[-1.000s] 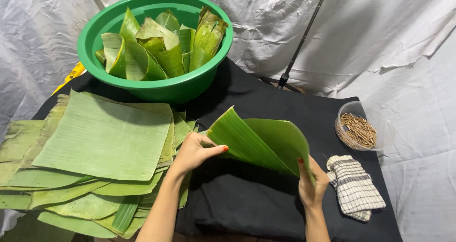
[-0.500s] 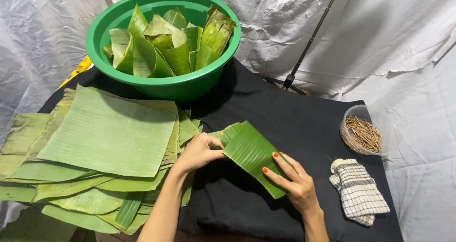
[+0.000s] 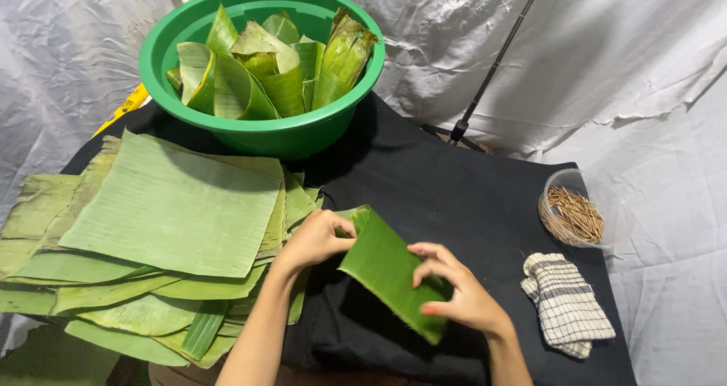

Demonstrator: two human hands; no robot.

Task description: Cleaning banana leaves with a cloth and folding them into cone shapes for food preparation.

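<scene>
Black-covered table (image 3: 454, 196): near edge cut off by the frame. Stack of flat banana leaves (image 3: 166, 212): laid at the left, lower sheets largely hidden. Green basin (image 3: 303, 132): filled with folded leaves, base unseen. Folded banana leaf (image 3: 386, 268): held above the cloth at centre, pinched at its upper end by the left hand (image 3: 314, 238), gripped at its lower end by the right hand (image 3: 458, 295); fingertips partly hidden. Checked cloth (image 3: 564, 303). Clear tub of sticks (image 3: 579, 212): contents hard to distinguish.

Green leaf (image 3: 386, 268), green basin (image 3: 261, 128), black-checked white cloth (image 3: 566, 304), black tablecloth (image 3: 424, 189).
</scene>
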